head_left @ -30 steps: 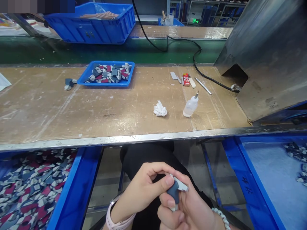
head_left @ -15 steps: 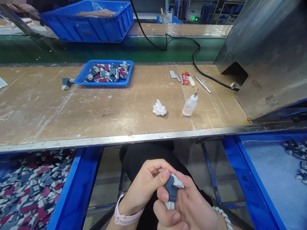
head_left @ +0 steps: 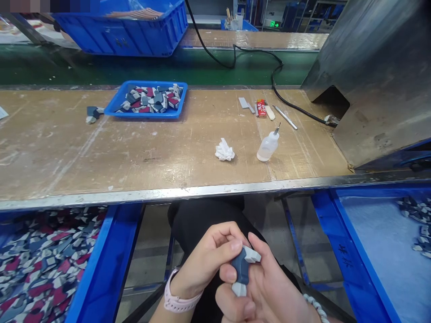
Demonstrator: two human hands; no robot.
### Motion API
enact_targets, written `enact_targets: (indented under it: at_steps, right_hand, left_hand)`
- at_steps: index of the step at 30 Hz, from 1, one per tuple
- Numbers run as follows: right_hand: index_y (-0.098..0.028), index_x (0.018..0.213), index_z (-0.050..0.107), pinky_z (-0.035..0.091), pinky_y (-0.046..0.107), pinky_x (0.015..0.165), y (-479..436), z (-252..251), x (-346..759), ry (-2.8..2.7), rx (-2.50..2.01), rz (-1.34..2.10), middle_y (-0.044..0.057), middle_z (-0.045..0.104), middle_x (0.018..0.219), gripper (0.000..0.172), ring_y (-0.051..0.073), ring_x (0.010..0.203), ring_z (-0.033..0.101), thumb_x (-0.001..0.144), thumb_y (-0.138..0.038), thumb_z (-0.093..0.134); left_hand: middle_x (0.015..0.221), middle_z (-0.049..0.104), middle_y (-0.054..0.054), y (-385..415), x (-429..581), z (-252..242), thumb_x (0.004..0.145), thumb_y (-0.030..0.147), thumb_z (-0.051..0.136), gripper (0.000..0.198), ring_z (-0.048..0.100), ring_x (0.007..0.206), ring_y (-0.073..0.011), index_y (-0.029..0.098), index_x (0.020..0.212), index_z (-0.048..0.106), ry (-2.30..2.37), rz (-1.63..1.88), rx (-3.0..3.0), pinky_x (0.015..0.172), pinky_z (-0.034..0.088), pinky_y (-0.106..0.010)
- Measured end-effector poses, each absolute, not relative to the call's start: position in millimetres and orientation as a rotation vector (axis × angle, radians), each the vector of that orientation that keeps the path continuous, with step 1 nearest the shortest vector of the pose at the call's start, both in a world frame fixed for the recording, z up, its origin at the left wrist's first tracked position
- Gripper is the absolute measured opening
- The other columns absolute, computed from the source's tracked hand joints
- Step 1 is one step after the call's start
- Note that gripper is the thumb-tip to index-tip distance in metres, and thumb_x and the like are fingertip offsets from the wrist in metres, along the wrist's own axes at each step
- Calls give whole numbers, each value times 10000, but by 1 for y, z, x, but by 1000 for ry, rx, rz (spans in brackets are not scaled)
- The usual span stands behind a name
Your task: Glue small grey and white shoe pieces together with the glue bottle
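Observation:
Both hands are low in front of my lap, holding a small dark blue and white moulded piece (head_left: 241, 267) between them. My left hand (head_left: 205, 260), with a pink watch on its wrist, presses its thumb against the dark blue face. My right hand (head_left: 259, 291), with a beaded bracelet on its wrist, supports the piece from below and the side with its fingers. The piece's pale ends stick out above and below the fingers, and part of it is hidden by them.
A workbench edge (head_left: 168, 190) runs ahead of me. On the bench are a blue tray (head_left: 145, 100) of similar pieces, a plastic squeeze bottle (head_left: 268, 148) and crumpled tissue (head_left: 225, 150). Blue bins of pieces flank my knees, left (head_left: 43, 264) and right (head_left: 387, 242).
The piece has turned slightly between my fingers and shifted a little to the left. My left wrist has moved right. The view has tilted slightly.

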State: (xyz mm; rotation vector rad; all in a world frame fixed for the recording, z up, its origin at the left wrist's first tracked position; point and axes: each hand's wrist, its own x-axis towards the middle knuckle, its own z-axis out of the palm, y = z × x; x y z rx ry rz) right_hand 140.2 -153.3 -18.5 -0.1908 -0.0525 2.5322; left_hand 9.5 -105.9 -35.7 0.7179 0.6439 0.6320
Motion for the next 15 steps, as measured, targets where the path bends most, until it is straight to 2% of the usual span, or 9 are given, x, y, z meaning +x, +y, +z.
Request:
enact_targets:
  at_steps: [4, 7, 15]
  right_hand:
    - [-215, 824, 443, 93, 197, 316, -155, -16, 141, -23, -239, 2544, -111, 426, 499, 552, 33, 313, 185, 792, -728, 643]
    - [-225, 804, 430, 152, 187, 350, -156, -11, 141, 76, -253, 2521, -123, 419, 504, 540, 34, 336, 143, 788, -703, 681]
    - [-224, 785, 432, 223, 175, 369, -153, -8, 143, 129, -299, 2507, -122, 420, 497, 552, 39, 345, 195, 763, -693, 721]
  left_hand:
    - [682, 628, -24, -108, 10, -33, 758, 484, 841, 411, 539, 616, -117, 151, 736, 600, 657, 639, 705, 596, 424, -217]
    - [680, 626, -28, -106, 9, -35, 768, 482, 831, 408, 534, 610, -119, 150, 728, 599, 666, 636, 710, 586, 419, -222]
    - [687, 612, -30, -99, 11, -41, 767, 503, 822, 430, 524, 618, -119, 156, 724, 571, 659, 614, 758, 586, 428, -218]
